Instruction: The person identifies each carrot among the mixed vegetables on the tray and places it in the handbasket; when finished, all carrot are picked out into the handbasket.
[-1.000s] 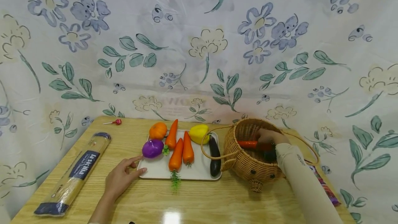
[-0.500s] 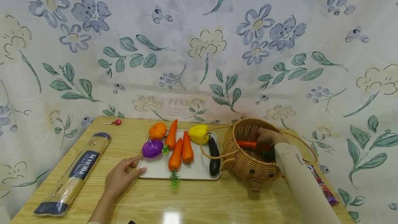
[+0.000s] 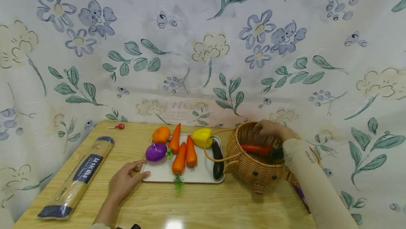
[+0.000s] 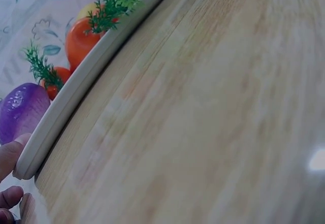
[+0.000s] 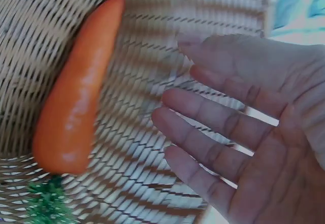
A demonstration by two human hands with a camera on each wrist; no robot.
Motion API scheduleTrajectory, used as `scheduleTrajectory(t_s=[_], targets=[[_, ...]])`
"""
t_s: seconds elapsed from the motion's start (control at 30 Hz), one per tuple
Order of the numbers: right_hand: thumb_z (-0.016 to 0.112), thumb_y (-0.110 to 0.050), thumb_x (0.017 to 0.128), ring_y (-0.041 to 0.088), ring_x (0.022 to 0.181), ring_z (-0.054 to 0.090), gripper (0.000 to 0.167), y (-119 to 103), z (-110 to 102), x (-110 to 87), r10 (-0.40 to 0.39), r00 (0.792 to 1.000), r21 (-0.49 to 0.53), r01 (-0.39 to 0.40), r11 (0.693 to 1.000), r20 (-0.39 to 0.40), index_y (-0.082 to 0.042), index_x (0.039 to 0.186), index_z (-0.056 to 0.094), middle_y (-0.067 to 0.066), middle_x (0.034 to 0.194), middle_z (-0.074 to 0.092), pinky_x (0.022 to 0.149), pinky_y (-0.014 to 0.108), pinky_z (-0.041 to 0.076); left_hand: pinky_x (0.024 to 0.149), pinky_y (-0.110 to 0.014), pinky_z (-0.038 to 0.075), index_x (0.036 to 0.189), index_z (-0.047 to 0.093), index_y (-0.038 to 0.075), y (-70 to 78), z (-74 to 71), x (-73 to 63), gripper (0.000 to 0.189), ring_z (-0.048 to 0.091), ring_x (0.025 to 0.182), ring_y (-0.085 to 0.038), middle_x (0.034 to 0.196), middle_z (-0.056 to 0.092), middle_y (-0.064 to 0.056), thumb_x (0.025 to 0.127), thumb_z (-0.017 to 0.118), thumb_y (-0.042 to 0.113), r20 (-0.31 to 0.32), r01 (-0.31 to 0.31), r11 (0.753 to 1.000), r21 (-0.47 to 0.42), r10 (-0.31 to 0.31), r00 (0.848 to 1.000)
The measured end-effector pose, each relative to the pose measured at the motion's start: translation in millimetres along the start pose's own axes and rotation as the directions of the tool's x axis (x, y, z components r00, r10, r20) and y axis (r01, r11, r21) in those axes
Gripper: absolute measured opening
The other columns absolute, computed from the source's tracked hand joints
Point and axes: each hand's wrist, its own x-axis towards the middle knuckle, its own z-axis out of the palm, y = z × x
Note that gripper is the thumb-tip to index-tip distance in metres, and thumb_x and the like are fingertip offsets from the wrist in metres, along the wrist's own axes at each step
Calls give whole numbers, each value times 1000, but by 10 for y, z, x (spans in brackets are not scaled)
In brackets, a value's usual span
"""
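Observation:
At the front left corner of a white tray (image 3: 196, 178), my left hand (image 3: 122, 181) holds the edge; in the left wrist view one fingertip laps over the tray's rim (image 4: 61, 107) and others curl outside it. A shiny purple, rounded vegetable (image 3: 156, 152) sits beside these fingers. My right hand (image 3: 272, 130) is over the mouth of a wicker basket (image 3: 253, 178) with an animal face. Inside lies an orange carrot (image 5: 76, 97), its green top towards the right in the head view. The right wrist view shows this hand's fingers extended and apart from the carrot.
On the tray also lie a small pumpkin (image 3: 161, 134), several carrots (image 3: 179, 160), a yellow pepper (image 3: 202, 137) and a long eggplant (image 3: 217, 160), partly behind the basket handle (image 3: 206, 148). A spaghetti pack (image 3: 79, 176) and lollipop (image 3: 120, 126) are left; a purple packet (image 3: 299, 193) is right.
My right hand has let go of the carrot and risen towards the basket's back rim, leaving the carrot inside. The left hand stays at the tray corner. The head view has shifted slightly.

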Motion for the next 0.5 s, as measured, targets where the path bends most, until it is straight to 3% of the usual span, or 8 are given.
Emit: scheduleTrajectory(t_s=[0.23,0.4,0.5], targets=[[71,-14,89,35,108,63,46,-296,-66,-147,-89,993,60,94,994,-78,9,126,60,24,120,65,93,49,51,59,-26,32,132,64,25,-21,-11,6,60,44,70,-9,98,61,3,83,71,59,-2,-15,1000,-6,15,1000],[74,-14,87,32,101,67,41,-607,23,-226,-187,965,110,209,972,-185,7,121,64,24,111,69,88,47,54,59,-26,32,132,64,25,-29,-1,-2,60,44,70,-9,99,62,3,83,71,59,-1,-13,1000,-11,13,1000],[74,-14,88,33,102,67,40,-816,143,-231,-203,947,135,242,961,-249,5,122,64,23,112,69,88,46,54,59,-26,32,132,64,26,-29,-1,0,59,44,70,-9,98,61,3,83,71,59,-2,-13,1000,-14,13,1000]])
